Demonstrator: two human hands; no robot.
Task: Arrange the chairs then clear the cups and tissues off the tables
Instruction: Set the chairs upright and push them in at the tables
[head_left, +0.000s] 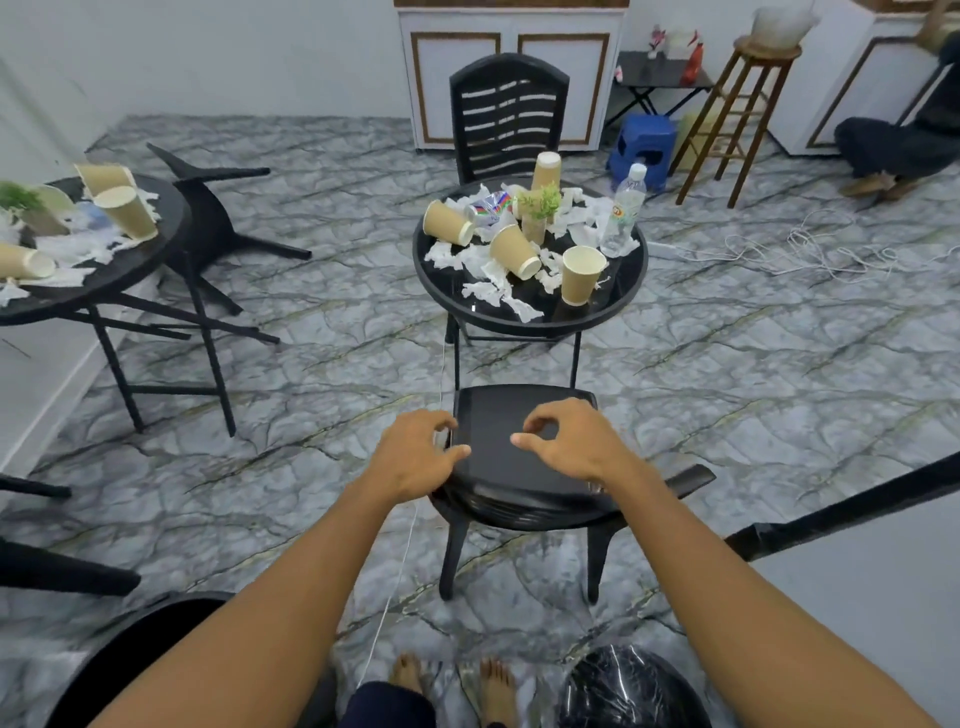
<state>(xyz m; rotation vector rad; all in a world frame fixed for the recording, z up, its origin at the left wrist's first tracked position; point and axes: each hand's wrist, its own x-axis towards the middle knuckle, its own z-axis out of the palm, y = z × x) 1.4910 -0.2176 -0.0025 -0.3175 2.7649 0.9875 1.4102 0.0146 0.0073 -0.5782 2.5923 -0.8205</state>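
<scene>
Altogether, three black chairs show whole: the near chair (501, 462) under the hands, an upright chair (509, 114) behind the centre table (530, 326), and a tipped chair (208, 213) lying on the floor by the left table (104, 292). There are two round tables. The centre table carries four paper cups (514, 252), two on their sides and two standing, among crumpled tissues (488, 291), plus one water bottle (623, 208) and one small plant (541, 205). The left table shows three more cups (124, 210), all tipped over. The near chair stands just before the centre table, directly beneath both hands. The left hand (415, 457) grips its left edge, fingers curled over the side and thumb laid across the top. The right hand (566, 441) sits over the chair's middle, fingers loosely bent, thumb and forefinger curved toward each other with nothing between them; whether it touches the chair I cannot tell. Both forearms reach straight forward and downward, palms down.
</scene>
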